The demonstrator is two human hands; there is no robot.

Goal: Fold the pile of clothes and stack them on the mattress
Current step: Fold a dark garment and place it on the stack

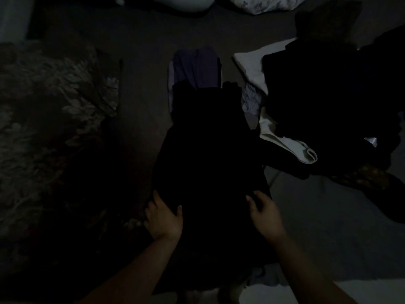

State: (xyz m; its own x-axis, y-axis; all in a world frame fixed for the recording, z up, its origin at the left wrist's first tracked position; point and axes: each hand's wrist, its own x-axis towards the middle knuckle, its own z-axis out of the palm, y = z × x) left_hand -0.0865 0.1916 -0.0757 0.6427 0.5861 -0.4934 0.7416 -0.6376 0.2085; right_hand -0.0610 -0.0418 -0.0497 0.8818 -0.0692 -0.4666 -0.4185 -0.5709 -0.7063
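Left hand [163, 218] flat on the near left edge of the black garment [208, 161], fingers spread and relaxed, thumb lying on the cloth, gripping nothing. Right hand [264, 212] on the near right edge of the same garment, fingers loosely extended and resting on the fabric, likewise gripping nothing.

Black garment spread lengthwise on the grey mattress [142, 119], running from between the hands away to a narrower far end; folds and outline hard to read in the dim light. Just beyond its far end, partly tucked under it, a purple garment [196, 66] lying flat. Against its far right edge, a small crumpled pale cloth [251, 98].

Right of the garment, a dark pile of clothes [328, 95] with a white piece [249, 66] showing at its far left side and another white piece [285, 143] hanging out at its near left side, close to the garment's right edge. Bare mattress open in a strip along the garment's left edge and in a wider patch near its right, in front of the pile.

Left of that strip, a floral blanket [54, 102], bunched. Far beyond the garment, two pillows [175, 3] at the top edge.
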